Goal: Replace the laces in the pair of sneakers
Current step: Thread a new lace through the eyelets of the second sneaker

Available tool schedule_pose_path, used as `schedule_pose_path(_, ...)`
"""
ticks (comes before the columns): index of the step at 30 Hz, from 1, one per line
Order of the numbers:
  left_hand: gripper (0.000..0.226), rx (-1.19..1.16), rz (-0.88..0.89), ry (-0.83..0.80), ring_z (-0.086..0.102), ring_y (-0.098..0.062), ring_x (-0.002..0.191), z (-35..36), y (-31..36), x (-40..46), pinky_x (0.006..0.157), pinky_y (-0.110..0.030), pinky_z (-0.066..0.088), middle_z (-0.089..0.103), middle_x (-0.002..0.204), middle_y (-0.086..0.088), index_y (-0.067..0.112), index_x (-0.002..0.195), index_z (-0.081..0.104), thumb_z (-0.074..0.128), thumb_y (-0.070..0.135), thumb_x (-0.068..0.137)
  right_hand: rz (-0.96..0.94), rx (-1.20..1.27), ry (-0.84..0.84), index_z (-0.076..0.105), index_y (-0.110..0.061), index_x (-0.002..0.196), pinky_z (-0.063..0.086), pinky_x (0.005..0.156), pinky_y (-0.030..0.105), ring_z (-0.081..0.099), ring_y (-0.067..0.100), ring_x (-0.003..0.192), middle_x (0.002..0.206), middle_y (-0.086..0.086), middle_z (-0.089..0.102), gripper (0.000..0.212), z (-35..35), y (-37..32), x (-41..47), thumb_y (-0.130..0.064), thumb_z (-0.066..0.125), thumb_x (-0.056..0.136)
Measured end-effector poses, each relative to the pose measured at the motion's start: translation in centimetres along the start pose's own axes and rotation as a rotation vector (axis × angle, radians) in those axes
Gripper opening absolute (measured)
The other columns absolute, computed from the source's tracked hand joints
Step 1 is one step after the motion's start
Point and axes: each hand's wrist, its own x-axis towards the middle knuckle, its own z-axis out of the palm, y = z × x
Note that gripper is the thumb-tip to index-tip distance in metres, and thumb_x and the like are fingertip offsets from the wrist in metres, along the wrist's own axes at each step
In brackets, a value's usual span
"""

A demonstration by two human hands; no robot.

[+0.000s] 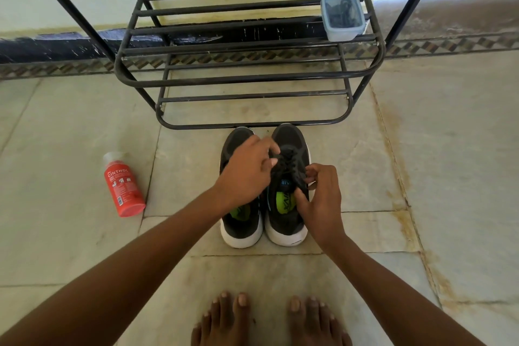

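Note:
Two black sneakers with white soles and green insoles stand side by side on the floor, toes toward a rack. My left hand (247, 168) reaches over the left sneaker (240, 222) and pinches the black lace (289, 166) high on the right sneaker (289, 219). My right hand (318, 199) pinches the same lace lower down, by the tongue. Most of the left sneaker's lacing is hidden under my left hand.
A black metal shoe rack (247, 78) stands just beyond the toes. On its shelf sits a clear plastic box (342, 15) with dark contents. A red Cinthol bottle (123, 185) lies on the tiled floor to the left. My bare feet (269, 320) are at the near edge.

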Motion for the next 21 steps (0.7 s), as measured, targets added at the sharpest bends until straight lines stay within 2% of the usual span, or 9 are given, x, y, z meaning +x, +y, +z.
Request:
schedule_pose_path(2,0.023,0.139,-0.072,-0.108,0.058,-0.012,0.095,1.0,0.0,0.3,0.086,-0.032,0.052,0.055,0.105,0.007,0.023,0.119,0.06,0.065,0.017,0.098,-0.003,-0.005,-0.003,0.053,-0.007,0.117,0.044,0.079,0.007,0.052,0.001,0.097,0.112,0.005,0.049,0.044,0.1,0.1,0.0,0.006,0.073,0.08)
schedule_pose_path(5,0.03,0.158,-0.206,-0.193,0.066,-0.019,0.09,1.7,-0.4,0.8,0.086,-0.042,0.06,0.067,0.095,-0.001,0.02,0.122,0.06,0.066,0.013,0.094,0.018,-0.014,-0.008,0.054,-0.008,0.117,0.044,0.078,0.007,0.052,0.001,0.096,0.112,0.004,0.049,0.041,0.0,0.2,-0.1,0.003,0.073,0.082)
schedule_pose_path(7,0.03,0.1,-0.221,-0.171,0.067,-0.013,0.087,1.6,-0.2,0.8,0.083,-0.028,0.059,0.071,0.085,0.001,0.019,0.122,0.065,0.067,0.01,0.093,0.025,-0.017,-0.013,0.054,-0.008,0.118,0.044,0.078,0.006,0.052,-0.001,0.097,0.113,0.004,0.048,0.04,-0.1,0.3,-0.1,0.002,0.073,0.083)
schedule_pose_path(9,0.024,0.032,-0.208,-0.128,0.066,-0.002,0.075,0.7,0.6,0.7,0.07,-0.009,0.05,0.071,0.078,0.007,0.019,0.113,0.072,0.065,0.009,0.093,0.02,-0.016,-0.021,0.053,-0.008,0.119,0.044,0.079,0.005,0.051,-0.002,0.098,0.114,0.003,0.048,0.041,-0.1,0.1,-0.1,0.001,0.073,0.084)
schedule_pose_path(10,0.021,-0.009,-0.195,-0.091,0.066,0.001,0.072,0.1,1.1,0.6,0.067,-0.008,0.049,0.071,0.077,0.01,0.023,0.106,0.075,0.064,0.011,0.092,0.014,-0.015,-0.027,0.053,-0.008,0.119,0.044,0.08,0.006,0.051,-0.001,0.098,0.114,0.003,0.048,0.042,-0.2,0.1,-0.1,0.001,0.073,0.084)
schedule_pose_path(12,0.019,-0.075,-0.133,-0.002,0.067,0.004,0.077,-1.4,1.8,0.7,0.074,-0.016,0.055,0.072,0.081,0.014,0.03,0.098,0.077,0.066,0.017,0.091,0.01,-0.009,-0.038,0.053,-0.009,0.12,0.043,0.08,0.006,0.051,-0.001,0.098,0.113,0.002,0.048,0.042,-0.4,-0.1,0.0,0.002,0.072,0.084)
schedule_pose_path(14,0.017,-0.184,-0.074,0.02,0.071,-0.001,0.08,-2.9,2.4,0.9,0.082,-0.027,0.06,0.075,0.084,0.012,0.028,0.098,0.079,0.067,0.016,0.093,0.025,-0.012,-0.05,0.054,-0.012,0.12,0.043,0.08,0.005,0.052,-0.001,0.098,0.113,-0.001,0.05,0.041,-0.7,-0.3,0.1,-0.001,0.072,0.085)
schedule_pose_path(18,0.01,-0.316,-0.026,0.002,0.074,-0.019,0.07,-4.7,2.9,1.2,0.081,-0.047,0.063,0.075,0.08,0.005,0.021,0.098,0.079,0.071,0.016,0.094,0.05,-0.069,-0.091,0.053,-0.02,0.12,0.041,0.08,0.009,0.052,0.005,0.1,0.112,-0.007,0.052,0.04,-1.3,-0.2,0.2,-0.01,0.073,0.087)
schedule_pose_path(21,0.006,-0.313,0.051,0.092,0.074,-0.016,0.084,-5.4,3.3,1.2,0.089,-0.047,0.061,0.075,0.083,0.008,0.02,0.096,0.08,0.075,0.02,0.092,0.051,-0.137,-0.122,0.052,-0.021,0.123,0.037,0.081,0.009,0.048,0.009,0.105,0.116,-0.006,0.053,0.042,-1.3,-0.3,0.4,-0.013,0.073,0.087)
